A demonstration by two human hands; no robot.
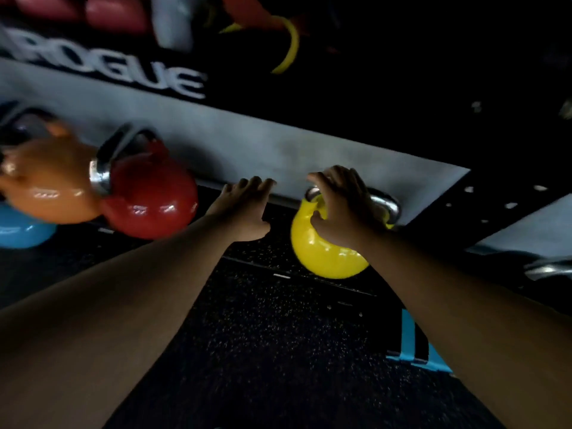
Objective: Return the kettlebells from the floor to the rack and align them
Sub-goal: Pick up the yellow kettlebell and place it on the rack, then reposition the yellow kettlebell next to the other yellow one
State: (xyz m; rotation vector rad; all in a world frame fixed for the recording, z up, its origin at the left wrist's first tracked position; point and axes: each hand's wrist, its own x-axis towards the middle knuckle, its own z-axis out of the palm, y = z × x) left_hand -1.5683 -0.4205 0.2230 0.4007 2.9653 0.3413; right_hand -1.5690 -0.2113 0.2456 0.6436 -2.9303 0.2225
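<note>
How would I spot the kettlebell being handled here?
Find the grey rack shelf crossing the picture. Along its near edge sit an orange, a red and a yellow kettlebell. It is the yellow one, farthest right, apart from the others, with the right hand on its handle.

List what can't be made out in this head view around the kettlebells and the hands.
- Yellow kettlebell handle: mostly covered by the right hand; grip firmness unclear.
- Left hand: dim; contact with the rack shelf edge uncertain.
- Blue kettlebell: cut by the left edge, under the orange kettlebell.
- Upper-shelf items: motion-blurred.
- Metal handle: cropped at the right edge.
</note>
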